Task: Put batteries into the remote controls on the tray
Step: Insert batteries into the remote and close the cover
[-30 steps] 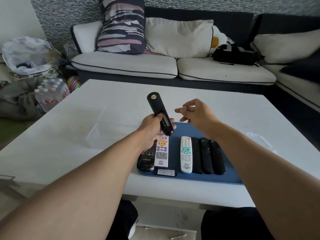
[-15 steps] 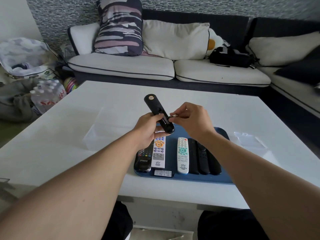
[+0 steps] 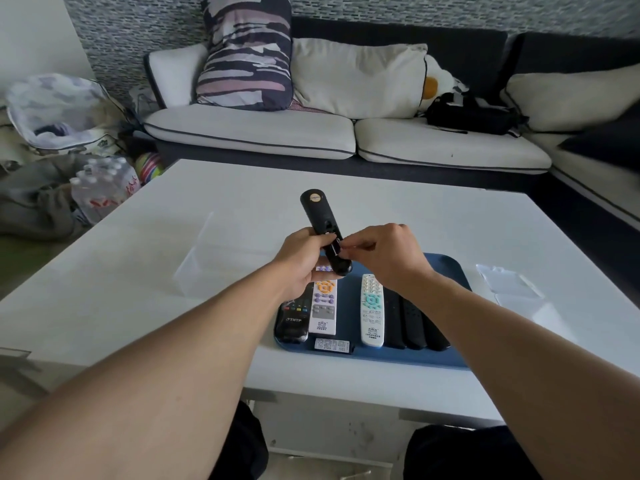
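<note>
My left hand [image 3: 302, 258] grips a long black remote [image 3: 320, 220] held back side up above the blue tray [image 3: 446, 271]. Its battery bay is open near the lower end. My right hand [image 3: 384, 258] pinches a small battery [image 3: 341, 250] at the edge of that bay. On the tray lie several remotes: a black one [image 3: 292, 322] at the left, a white one with orange keys [image 3: 323, 306], a white one with teal keys [image 3: 372, 311] and black ones [image 3: 414, 323] at the right. A loose black battery cover [image 3: 333, 345] rests at the tray's front edge.
The tray sits on a white glossy table [image 3: 173, 271]. Clear plastic packaging [image 3: 509, 285] lies right of the tray. A sofa [image 3: 346, 133] with cushions stands behind the table. A pack of water bottles [image 3: 104, 188] and bags are on the floor at the left.
My right hand has moved left with the battery, from apart to the remote's open bay. My left hand has kept its hold on the remote.
</note>
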